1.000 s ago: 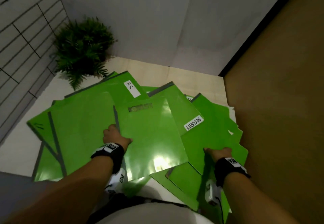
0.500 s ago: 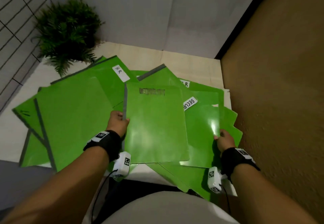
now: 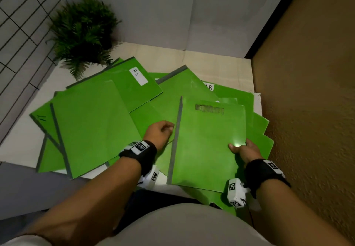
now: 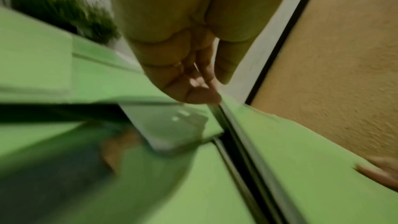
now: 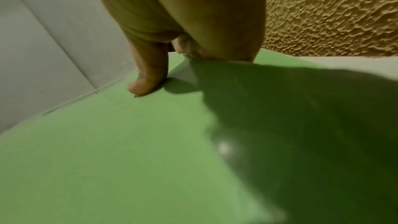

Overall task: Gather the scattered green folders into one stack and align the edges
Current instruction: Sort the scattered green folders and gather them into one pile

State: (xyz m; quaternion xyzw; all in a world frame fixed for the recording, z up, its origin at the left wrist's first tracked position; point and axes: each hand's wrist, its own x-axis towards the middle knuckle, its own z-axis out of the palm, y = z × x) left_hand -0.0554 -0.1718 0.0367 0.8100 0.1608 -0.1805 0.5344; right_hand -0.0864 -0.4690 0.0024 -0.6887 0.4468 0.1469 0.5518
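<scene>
On the pile, top folder (image 3: pixel 207 145) glossy green, grey-spined.

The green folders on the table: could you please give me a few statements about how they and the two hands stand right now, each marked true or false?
1. Both hands hold the same folder. True: the left hand is at its grey spine, the right hand at its opposite edge.
2. The folders already form one neat stack. False: they lie fanned out and overlapping on the table.
3. A folder with a white H.R label lies near the plant. True.
4. The right thumb lies under the held folder. False: it presses on its top face.
5. The plant stands at the table's right side. False: it stands at the far left corner.
</scene>
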